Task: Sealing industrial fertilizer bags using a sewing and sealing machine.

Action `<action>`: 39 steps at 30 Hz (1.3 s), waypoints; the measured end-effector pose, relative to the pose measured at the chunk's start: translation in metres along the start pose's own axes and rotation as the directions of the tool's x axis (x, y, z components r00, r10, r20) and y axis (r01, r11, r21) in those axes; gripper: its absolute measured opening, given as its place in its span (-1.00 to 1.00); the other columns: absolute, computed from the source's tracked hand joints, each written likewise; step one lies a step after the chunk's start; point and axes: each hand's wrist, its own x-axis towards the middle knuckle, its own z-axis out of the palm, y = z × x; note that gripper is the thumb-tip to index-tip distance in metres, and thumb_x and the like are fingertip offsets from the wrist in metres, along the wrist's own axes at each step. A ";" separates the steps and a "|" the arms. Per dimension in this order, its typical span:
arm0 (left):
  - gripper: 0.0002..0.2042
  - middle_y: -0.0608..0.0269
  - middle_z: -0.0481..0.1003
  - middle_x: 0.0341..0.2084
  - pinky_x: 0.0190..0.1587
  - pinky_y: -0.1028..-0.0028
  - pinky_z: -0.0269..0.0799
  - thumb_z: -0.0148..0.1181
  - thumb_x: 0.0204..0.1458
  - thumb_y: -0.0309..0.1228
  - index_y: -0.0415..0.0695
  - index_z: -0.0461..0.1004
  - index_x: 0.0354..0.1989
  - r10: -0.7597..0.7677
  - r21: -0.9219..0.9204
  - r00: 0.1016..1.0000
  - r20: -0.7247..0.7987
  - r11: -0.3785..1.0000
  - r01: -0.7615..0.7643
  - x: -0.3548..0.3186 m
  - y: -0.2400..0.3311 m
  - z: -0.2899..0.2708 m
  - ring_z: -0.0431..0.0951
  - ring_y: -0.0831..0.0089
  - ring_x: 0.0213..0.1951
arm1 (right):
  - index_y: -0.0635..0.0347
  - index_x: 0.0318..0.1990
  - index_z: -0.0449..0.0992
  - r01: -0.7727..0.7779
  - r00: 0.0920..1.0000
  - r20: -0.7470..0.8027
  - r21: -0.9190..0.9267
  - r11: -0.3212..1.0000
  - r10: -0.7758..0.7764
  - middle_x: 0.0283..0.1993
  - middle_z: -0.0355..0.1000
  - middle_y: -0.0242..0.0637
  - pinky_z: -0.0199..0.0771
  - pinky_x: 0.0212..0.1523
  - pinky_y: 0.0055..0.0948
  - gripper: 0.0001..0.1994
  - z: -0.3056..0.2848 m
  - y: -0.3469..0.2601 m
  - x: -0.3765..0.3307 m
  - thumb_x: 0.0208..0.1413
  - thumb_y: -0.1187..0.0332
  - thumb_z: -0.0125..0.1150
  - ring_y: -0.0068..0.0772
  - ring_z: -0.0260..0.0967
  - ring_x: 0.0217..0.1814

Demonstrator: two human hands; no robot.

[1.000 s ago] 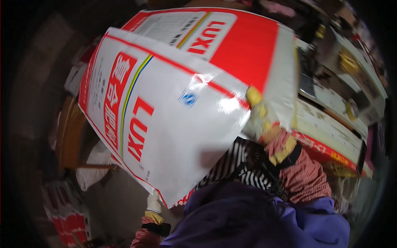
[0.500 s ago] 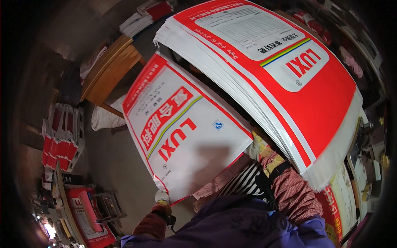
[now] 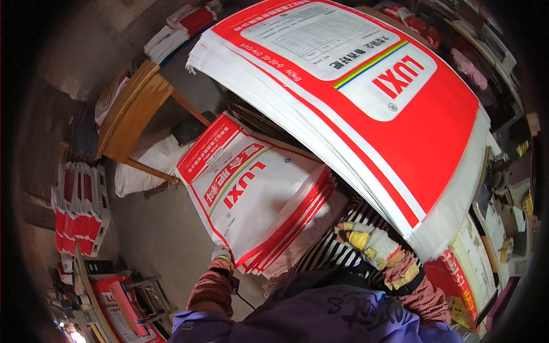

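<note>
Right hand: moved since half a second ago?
Yes. Judged against the large sack stack, the right hand has come off the smaller sack pile and moved down the picture, closer to the large stack's lower corner.

Grey floor [image 3: 146, 234], a crumpled white sack [image 3: 134, 182] on it

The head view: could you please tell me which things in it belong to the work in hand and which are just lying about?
Seemingly in use:
small bag pile, gripped by the left hand
large bag stack, beside the right hand

Seemingly lying about:
bag bundles at far left
white sack
wooden furniture
pink cloth
</note>
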 end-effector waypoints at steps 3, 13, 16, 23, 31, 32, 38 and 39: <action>-0.68 -0.02 0.50 -0.20 -0.02 0.26 0.40 0.07 -0.05 -0.16 -0.09 0.52 -0.23 0.029 0.040 0.988 0.152 0.999 -0.035 -0.021 0.037 -0.059 0.49 0.10 -0.09 | 0.11 0.08 0.42 0.141 0.990 0.102 -0.629 0.764 -0.099 0.03 0.42 -0.35 0.41 -0.16 -0.64 -0.69 -0.002 -0.009 -0.018 0.19 0.32 0.06 -0.70 0.36 -0.13; -0.69 0.00 0.32 0.01 0.12 0.24 0.20 0.12 -0.04 -0.53 -0.24 0.39 -0.07 0.701 0.079 0.194 -0.686 0.337 -0.938 -0.181 0.363 -0.313 0.28 0.05 0.07 | 0.17 -0.02 0.48 0.331 0.937 0.195 -0.232 0.915 -0.290 -0.07 0.47 -0.22 0.39 0.02 -0.42 -0.67 -0.025 -0.047 -0.108 0.16 0.18 0.07 -0.37 0.42 0.00; -0.77 0.05 0.33 0.01 0.07 0.26 0.25 0.17 -0.09 -0.51 -0.21 0.47 -0.21 0.815 0.117 -0.138 -0.562 -0.086 -0.989 -0.262 0.454 -0.351 0.34 0.13 0.02 | 0.35 -0.15 0.42 0.338 0.940 -0.035 -0.025 0.941 -0.339 -0.19 0.46 -0.04 0.52 -0.22 -0.26 -0.71 -0.053 -0.056 -0.138 0.13 0.27 0.08 -0.29 0.48 -0.25; -0.55 -0.01 0.36 -0.03 0.12 0.22 0.23 0.29 -0.23 -0.29 -0.26 0.43 -0.14 0.904 0.382 -0.318 -0.285 -0.197 -0.903 -0.352 0.593 -0.329 0.33 0.06 0.04 | 0.36 -0.26 0.38 0.870 0.443 -0.795 0.271 0.412 -0.414 -0.27 0.43 -0.05 0.54 -0.32 -0.40 -0.81 -0.127 -0.062 -0.141 0.11 0.38 0.09 -0.32 0.45 -0.38; -0.73 0.37 0.43 -0.38 -0.26 0.67 0.37 0.15 0.03 -0.49 -0.29 0.40 -0.08 0.990 -0.641 0.119 -0.078 0.041 -0.767 -0.316 0.607 -0.348 0.41 0.64 -0.31 | 0.27 -0.19 0.49 0.485 0.511 -0.673 -0.288 0.826 -0.535 -0.41 0.46 -0.22 0.42 -0.46 -0.48 -0.74 -0.142 -0.089 -0.133 0.14 0.25 0.07 -0.41 0.45 -0.43; -0.73 0.38 0.44 -0.39 -0.26 0.66 0.36 0.14 0.05 -0.46 -0.29 0.40 -0.08 0.990 -0.635 0.112 -0.080 0.036 -0.772 -0.318 0.606 -0.351 0.41 0.64 -0.32 | 0.25 -0.18 0.49 0.355 0.505 -0.604 -0.506 0.786 -0.617 -0.46 0.46 -0.22 0.40 -0.48 -0.47 -0.72 -0.143 -0.092 -0.132 0.14 0.21 0.06 -0.41 0.45 -0.45; -0.72 0.34 0.47 -0.38 -0.22 0.60 0.38 0.07 0.13 -0.31 -0.26 0.43 -0.11 0.985 -0.788 0.140 0.103 0.167 -0.592 -0.339 0.612 -0.375 0.44 0.59 -0.38 | 0.19 -0.24 0.54 0.197 0.438 -0.573 -0.690 0.696 -0.692 -0.45 0.49 -0.09 0.41 -0.38 -0.30 -0.66 -0.125 -0.105 -0.114 -0.02 0.10 0.15 -0.17 0.42 -0.47; -0.73 0.33 0.47 -0.39 -0.22 0.59 0.38 0.08 0.12 -0.31 -0.26 0.43 -0.13 0.980 -0.826 0.111 0.163 0.197 -0.529 -0.342 0.615 -0.379 0.45 0.57 -0.38 | 0.19 -0.26 0.54 0.210 0.414 -0.539 -0.727 0.653 -0.733 -0.46 0.49 -0.10 0.41 -0.37 -0.30 -0.66 -0.119 -0.107 -0.111 -0.03 0.10 0.17 -0.16 0.43 -0.46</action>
